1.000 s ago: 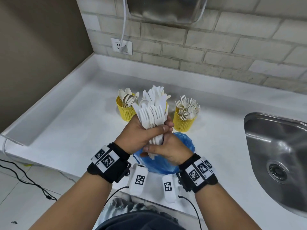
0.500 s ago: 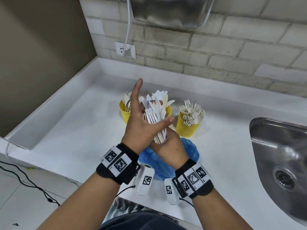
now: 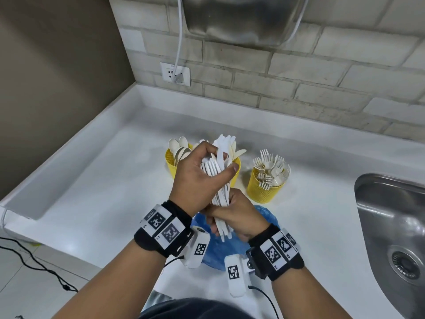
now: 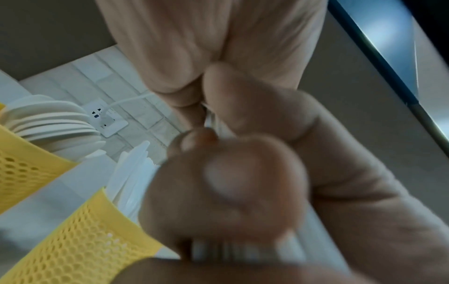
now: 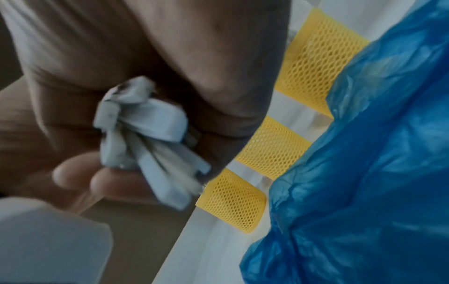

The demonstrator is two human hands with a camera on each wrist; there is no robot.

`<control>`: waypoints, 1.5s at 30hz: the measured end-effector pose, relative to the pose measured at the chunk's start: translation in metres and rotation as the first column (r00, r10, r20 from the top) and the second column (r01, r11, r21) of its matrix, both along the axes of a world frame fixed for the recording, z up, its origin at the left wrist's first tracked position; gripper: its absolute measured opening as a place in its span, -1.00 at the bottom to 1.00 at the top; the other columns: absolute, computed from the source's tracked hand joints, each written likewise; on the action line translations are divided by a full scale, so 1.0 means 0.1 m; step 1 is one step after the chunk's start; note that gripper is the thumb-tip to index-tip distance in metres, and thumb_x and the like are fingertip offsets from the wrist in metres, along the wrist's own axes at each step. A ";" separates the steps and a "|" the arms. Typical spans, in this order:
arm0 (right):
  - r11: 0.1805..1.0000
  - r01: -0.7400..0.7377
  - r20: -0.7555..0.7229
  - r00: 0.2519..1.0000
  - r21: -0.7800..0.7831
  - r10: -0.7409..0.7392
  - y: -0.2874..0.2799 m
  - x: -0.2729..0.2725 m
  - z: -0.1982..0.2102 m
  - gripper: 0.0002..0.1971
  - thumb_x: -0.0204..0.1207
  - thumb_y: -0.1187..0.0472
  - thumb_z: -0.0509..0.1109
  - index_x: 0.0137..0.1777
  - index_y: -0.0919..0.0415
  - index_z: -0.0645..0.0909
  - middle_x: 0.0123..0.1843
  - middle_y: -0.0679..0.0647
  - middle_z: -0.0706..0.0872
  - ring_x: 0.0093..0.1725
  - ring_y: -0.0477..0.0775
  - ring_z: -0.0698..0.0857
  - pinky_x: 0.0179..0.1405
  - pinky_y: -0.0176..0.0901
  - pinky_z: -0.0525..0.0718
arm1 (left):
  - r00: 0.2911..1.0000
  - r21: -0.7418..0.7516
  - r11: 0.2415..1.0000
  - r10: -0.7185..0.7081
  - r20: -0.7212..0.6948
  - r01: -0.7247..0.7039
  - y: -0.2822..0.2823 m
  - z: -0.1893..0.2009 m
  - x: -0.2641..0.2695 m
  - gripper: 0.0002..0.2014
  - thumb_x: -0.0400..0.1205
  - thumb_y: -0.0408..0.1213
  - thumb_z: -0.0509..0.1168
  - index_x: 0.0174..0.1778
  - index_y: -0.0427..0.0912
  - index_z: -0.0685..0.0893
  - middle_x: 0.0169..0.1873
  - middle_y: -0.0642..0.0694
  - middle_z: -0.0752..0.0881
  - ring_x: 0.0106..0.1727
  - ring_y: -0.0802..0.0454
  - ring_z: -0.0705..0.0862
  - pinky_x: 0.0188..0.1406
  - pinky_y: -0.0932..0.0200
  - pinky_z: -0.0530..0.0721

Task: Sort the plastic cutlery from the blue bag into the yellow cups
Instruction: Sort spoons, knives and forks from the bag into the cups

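Head cam: both hands, left hand [image 3: 195,178] up top & right hand [image 3: 239,217] at handle ends, clutch the cutlery bundle [image 3: 218,178] over the blue bag [image 3: 230,247]; wrist cams: same grips, light slippery sticks, prob best held mid-handle.

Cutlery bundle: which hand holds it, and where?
Both. Right hand grips the cutlery bundle at its handle ends; left hand wraps its middle.

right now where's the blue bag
In the head view the blue bag lies on the white counter at its near edge, under both wrists and just in front of the yellow cups.
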State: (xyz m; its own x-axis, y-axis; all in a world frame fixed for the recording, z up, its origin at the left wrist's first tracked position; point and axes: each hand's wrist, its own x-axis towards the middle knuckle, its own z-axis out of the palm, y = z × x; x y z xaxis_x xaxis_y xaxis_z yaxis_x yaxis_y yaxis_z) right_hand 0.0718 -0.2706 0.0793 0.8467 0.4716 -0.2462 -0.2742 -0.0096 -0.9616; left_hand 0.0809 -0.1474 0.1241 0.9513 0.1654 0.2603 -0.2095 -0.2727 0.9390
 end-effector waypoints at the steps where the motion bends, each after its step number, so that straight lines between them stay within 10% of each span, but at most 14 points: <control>1: 1.000 0.013 -0.004 1.000 0.000 -0.013 0.00 0.02 0.00 -0.85 0.53 0.41 0.53 -0.26 0.28 0.72 -0.49 0.24 0.62 -0.63 0.10 0.56 -0.56 -0.18 0.59 | 1.000 0.009 1.000 -0.008 -0.003 0.008 0.00 0.01 0.02 -0.72 0.48 -0.23 0.63 -0.03 -0.08 0.67 -0.17 0.08 0.77 -0.13 0.03 0.77 -0.01 -0.07 0.74; 8: 0.938 0.340 0.250 0.916 -0.067 -0.314 0.06 0.23 0.04 -0.61 0.53 0.52 0.45 -0.22 -0.07 0.60 -0.50 -0.30 0.70 -0.50 -0.31 0.66 -0.49 -0.46 0.54 | 0.967 -0.336 0.925 -0.226 -0.119 0.175 -0.01 -0.05 0.14 0.10 0.37 -0.49 0.67 0.69 0.13 0.16 0.28 -0.12 0.76 0.26 0.01 0.78 0.21 0.16 0.75; 14: 0.942 0.336 0.365 0.876 0.007 -0.315 0.05 0.24 0.02 -0.45 0.43 0.62 0.48 0.00 -0.17 0.65 -0.19 -0.36 0.82 -0.04 -0.39 0.79 -0.02 -0.39 0.73 | 0.964 -0.291 0.938 -0.233 -0.132 0.187 -0.10 -0.07 0.17 -0.68 0.52 -0.56 0.54 0.19 -0.34 0.77 0.03 -0.12 0.88 0.11 -0.04 0.85 0.10 0.20 0.75; 24: 0.983 0.022 0.167 0.985 0.181 -0.053 -0.11 0.31 -0.10 -0.64 0.43 0.58 0.43 0.14 0.23 0.79 -0.03 0.22 0.86 -0.07 0.16 0.85 -0.03 0.09 0.81 | 0.876 -0.294 0.862 -0.464 -0.134 0.412 -0.03 0.02 0.18 -0.71 0.58 -0.59 0.47 0.20 -0.27 0.77 0.07 -0.19 0.87 0.16 -0.15 0.84 0.23 0.01 0.77; 27: 0.980 0.194 0.237 0.951 0.049 -0.200 -0.05 0.28 -0.04 -0.87 0.31 0.40 0.41 -0.21 0.22 0.75 -0.40 0.15 0.77 -0.42 0.06 0.72 -0.36 -0.13 0.69 | 0.904 -0.362 0.869 -0.407 -0.130 0.339 -0.08 -0.01 0.20 -0.65 0.55 -0.62 0.48 0.25 -0.35 0.74 0.09 -0.23 0.86 0.16 -0.10 0.84 0.13 0.20 0.74; 29: 0.961 0.277 0.294 0.917 0.024 -0.271 -0.01 0.28 0.02 -0.72 0.38 0.44 0.43 -0.28 -0.02 0.65 -0.36 -0.16 0.72 -0.31 -0.15 0.69 -0.28 -0.36 0.64 | 0.906 -0.403 0.855 -0.404 -0.126 0.326 -0.11 -0.03 0.21 -0.61 0.51 -0.67 0.49 0.19 -0.25 0.78 0.10 -0.27 0.85 0.15 -0.05 0.84 0.11 0.24 0.73; 32: 0.918 0.397 0.381 0.849 -0.003 -0.366 0.08 0.26 0.02 -0.69 0.58 0.50 0.41 -0.09 -0.01 0.66 -0.13 -0.11 0.74 -0.11 -0.16 0.73 -0.06 -0.53 0.66 | 0.904 -0.414 0.855 -0.401 -0.147 0.312 -0.16 -0.06 0.20 -0.58 0.47 -0.64 0.54 -0.01 0.03 0.83 0.12 -0.27 0.84 0.21 -0.15 0.81 0.23 0.06 0.75; 36: 0.859 0.495 0.533 0.765 -0.128 -0.362 0.13 0.26 -0.20 -0.70 0.54 0.43 0.41 0.22 0.21 0.75 -0.02 -0.26 0.75 0.04 -0.08 0.78 -0.10 -0.62 0.60 | 0.936 -0.356 0.906 -0.307 -0.174 0.231 -0.18 -0.11 0.22 -0.73 0.53 -0.58 0.51 0.13 -0.30 0.79 0.06 -0.11 0.88 0.16 -0.03 0.83 0.20 0.14 0.74; 41: 0.964 0.259 0.343 0.901 0.064 -0.265 -0.01 0.32 -0.23 -0.55 0.39 0.41 0.55 0.28 0.13 0.69 0.03 -0.19 0.85 0.13 -0.21 0.80 0.03 -0.35 0.71 | 0.949 -0.310 0.915 -0.301 -0.096 0.259 -0.13 -0.02 0.19 -0.76 0.59 -0.65 0.39 0.12 -0.36 0.79 0.02 -0.13 0.89 0.14 0.00 0.84 0.12 0.31 0.70; 45: 0.966 -0.002 0.090 0.996 0.258 -0.022 -0.10 0.35 -0.20 -0.62 0.40 0.48 0.48 0.20 0.19 0.70 -0.01 0.00 0.86 0.06 -0.02 0.81 0.07 -0.10 0.75 | 0.914 -0.265 0.888 -0.402 -0.054 0.375 -0.06 0.05 0.22 -0.75 0.62 -0.68 0.34 0.10 -0.33 0.79 0.06 -0.18 0.87 0.18 -0.13 0.83 0.27 -0.01 0.75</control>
